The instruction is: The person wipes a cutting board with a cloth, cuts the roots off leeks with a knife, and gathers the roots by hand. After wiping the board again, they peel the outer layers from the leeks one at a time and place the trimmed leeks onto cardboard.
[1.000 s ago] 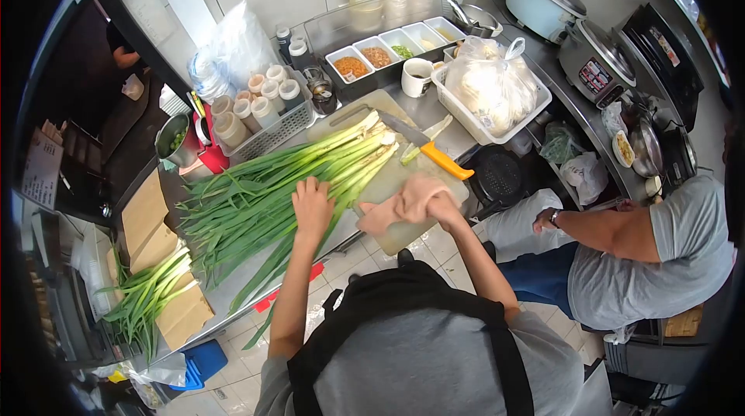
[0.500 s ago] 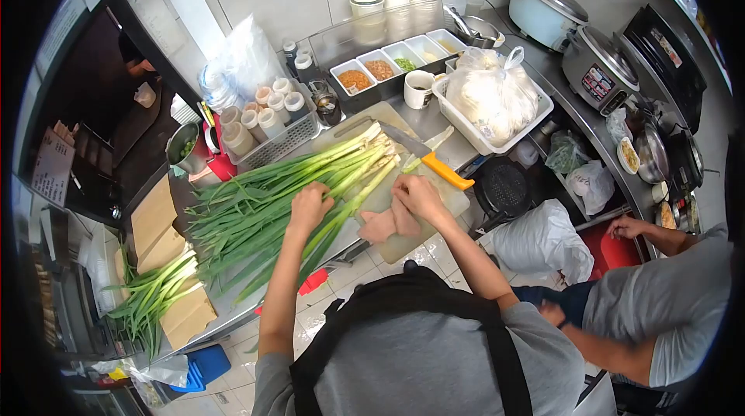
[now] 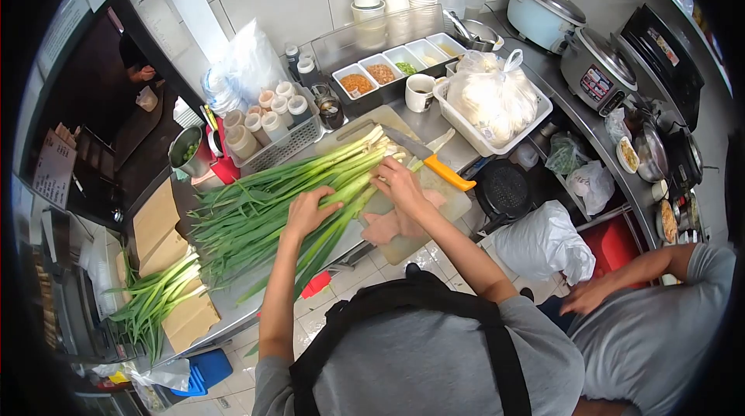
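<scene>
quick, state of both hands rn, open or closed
Left hand: closed around some green onions.
Right hand: open, resting on the same stalks, holding nothing.

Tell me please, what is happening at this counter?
The left hand rests on the stalks of green onions lying across a cutting board. The right hand is at their white ends. A knife lies untouched on the board, and a pink cloth lies on it too. Another person bends down at the right.
</scene>
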The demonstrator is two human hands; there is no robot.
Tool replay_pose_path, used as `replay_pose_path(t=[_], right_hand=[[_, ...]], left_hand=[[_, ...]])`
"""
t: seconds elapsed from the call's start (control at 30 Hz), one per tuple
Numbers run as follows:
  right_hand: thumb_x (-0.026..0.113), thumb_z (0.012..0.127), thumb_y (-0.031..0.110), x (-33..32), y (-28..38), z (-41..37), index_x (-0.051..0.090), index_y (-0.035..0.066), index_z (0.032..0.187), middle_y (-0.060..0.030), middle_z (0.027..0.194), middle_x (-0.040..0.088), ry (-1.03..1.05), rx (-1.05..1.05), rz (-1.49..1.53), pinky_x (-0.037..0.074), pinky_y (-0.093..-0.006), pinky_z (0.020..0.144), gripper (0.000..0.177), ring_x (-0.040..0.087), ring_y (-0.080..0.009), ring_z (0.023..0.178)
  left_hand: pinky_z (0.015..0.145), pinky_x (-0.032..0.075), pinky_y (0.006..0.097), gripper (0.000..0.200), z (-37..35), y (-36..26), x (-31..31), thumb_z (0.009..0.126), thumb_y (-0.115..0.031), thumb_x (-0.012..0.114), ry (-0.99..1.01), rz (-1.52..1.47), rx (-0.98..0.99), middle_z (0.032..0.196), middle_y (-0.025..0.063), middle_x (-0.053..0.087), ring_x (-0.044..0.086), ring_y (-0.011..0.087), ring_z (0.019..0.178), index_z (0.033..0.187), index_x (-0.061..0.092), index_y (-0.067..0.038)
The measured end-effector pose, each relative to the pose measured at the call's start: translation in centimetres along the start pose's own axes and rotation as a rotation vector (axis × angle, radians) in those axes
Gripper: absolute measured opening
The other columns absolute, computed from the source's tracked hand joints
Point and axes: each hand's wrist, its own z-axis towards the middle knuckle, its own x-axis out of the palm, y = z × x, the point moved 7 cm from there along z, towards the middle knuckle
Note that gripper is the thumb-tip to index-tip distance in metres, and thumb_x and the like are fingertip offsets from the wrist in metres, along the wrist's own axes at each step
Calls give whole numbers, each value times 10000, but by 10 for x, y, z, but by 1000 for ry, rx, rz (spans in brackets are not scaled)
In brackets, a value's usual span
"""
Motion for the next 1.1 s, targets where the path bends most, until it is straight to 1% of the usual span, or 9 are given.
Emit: replay_pose_path(t=[0.03, 0.23, 0.43, 0.53, 0.73, 0.83, 0.93, 1.07, 1.1], right_hand=[[654, 705, 32, 4, -3, -2, 589, 40, 849, -88, 858, 526, 4, 11, 44, 498, -369, 674, 158, 574, -274, 820], [631, 687, 43, 22, 4, -6, 537, 23, 763, -108, 814, 533, 51, 25, -259, 489, -389, 669, 123, 570, -302, 796], [622, 639, 44, 33, 10, -6, 509, 31, 726, -108, 740, 508, 56, -166, -328, 464, -395, 601, 143, 560, -288, 727], [620, 626, 72, 32, 7, -4, 539, 32, 722, -110, 762, 541, 57, -140, -357, 481, -381, 638, 132, 574, -267, 733], [610, 678, 77, -14, -62, 15, 551, 11, 727, -163, 741, 569, -99, 219, -231, 465, -417, 633, 102, 582, -319, 683], [614, 694, 80, -38, -100, 15, 563, 5, 743, -171, 752, 583, -143, 406, -163, 467, -416, 635, 103, 590, -333, 708], [615, 685, 70, -63, -125, 8, 576, 3, 746, -174, 750, 590, -255, 475, -214, 473, -412, 636, 98, 592, -333, 705], [611, 680, 61, -54, -126, -3, 634, 20, 733, -173, 771, 600, -139, 356, -372, 470, -407, 626, 71, 587, -334, 696], [615, 688, 67, -49, -119, -7, 646, 33, 768, -158, 775, 597, -110, 254, -432, 468, -387, 623, 93, 580, -309, 682]], left_hand=[[693, 475, 408, 336, -4, -4, -1, 758, -328, 666, -23, 32, 4, 863, 149, 656, 621, 331, 808, 1011, 636, -109], [670, 469, 415, 283, -21, -26, -3, 757, -272, 677, -170, 144, 126, 898, 124, 654, 618, 320, 788, 963, 621, -88], [666, 461, 407, 271, -30, -19, 4, 745, -252, 686, -176, 175, 112, 858, 105, 648, 615, 310, 758, 947, 614, -88], [662, 451, 398, 259, -35, -11, 4, 739, -244, 688, -174, 232, 82, 837, 89, 641, 619, 287, 759, 943, 615, -101], [645, 402, 366, 216, -50, 1, -10, 733, -227, 683, -301, 360, 113, 755, 47, 590, 594, 228, 731, 913, 606, -137], [652, 385, 359, 213, -57, 6, -14, 731, -213, 682, -343, 383, 117, 749, 36, 571, 574, 215, 732, 914, 599, -143], [659, 380, 355, 218, -63, 9, -17, 730, -202, 684, -364, 379, 110, 758, 32, 565, 565, 208, 743, 919, 598, -138], [665, 385, 352, 216, -59, 4, -19, 729, -192, 686, -426, 366, 111, 762, 32, 562, 558, 209, 740, 916, 597, -130], [668, 387, 351, 215, -57, -1, -19, 729, -191, 685, -451, 360, 121, 763, 33, 561, 556, 210, 738, 915, 597, -128]])
